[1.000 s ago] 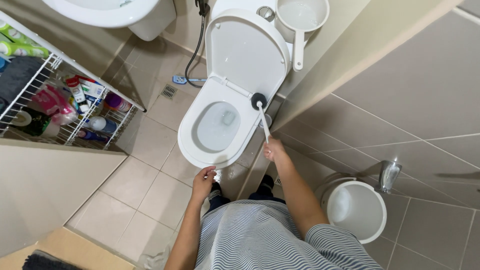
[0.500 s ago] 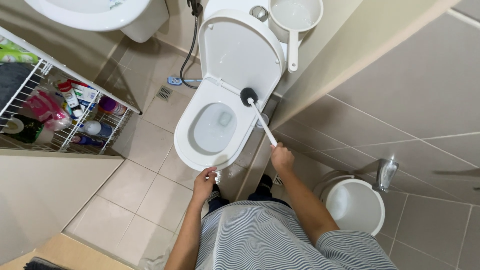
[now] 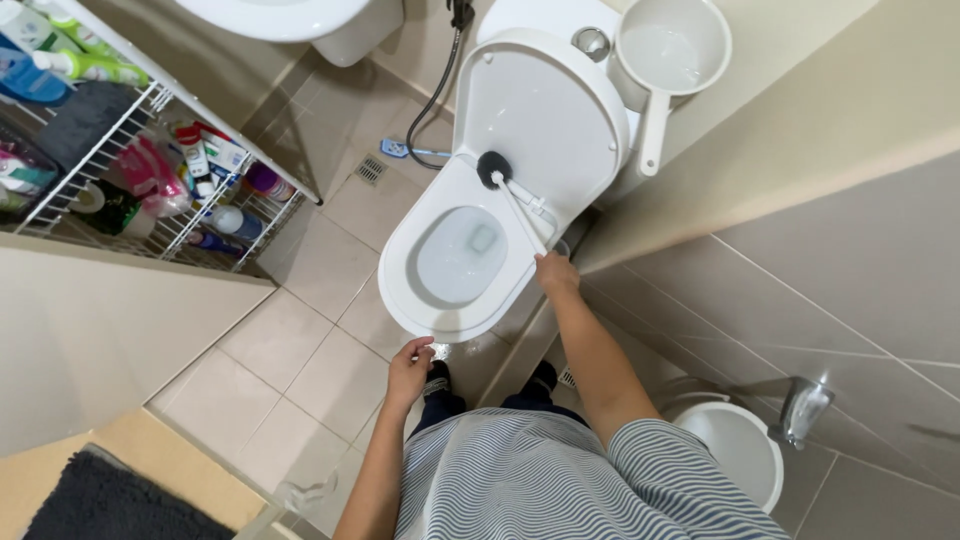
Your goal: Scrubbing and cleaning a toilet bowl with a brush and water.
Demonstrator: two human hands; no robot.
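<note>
So I've got my right hand [image 3: 556, 272] wrapped tight around the end of the white toilet brush [image 3: 520, 208], fingers fully closed on the handle. The handle runs up and away from my knuckles, and the dark bristle head sits at the far end, right at the back of the toilet seat [image 3: 400, 262] where it meets the raised lid [image 3: 545, 110]. The bowl with its water is just to the left of that hand. My left hand [image 3: 408, 368] is lower, hanging just under the front edge of the seat, fingers loosely curled with nothing in them, not quite touching the rim as far as I can tell. Past the brush head, up on the tank, there's a white plastic dipper [image 3: 668, 52] with its handle pointing back toward my right hand. Down to the right of my right elbow sits a white bucket [image 3: 735, 448] on the tiles. Way off to the left of my left hand is a wire rack [image 3: 150, 150] crammed with bottles and tubes, and a dark mat [image 3: 110, 500] lies on the floor below it.
</note>
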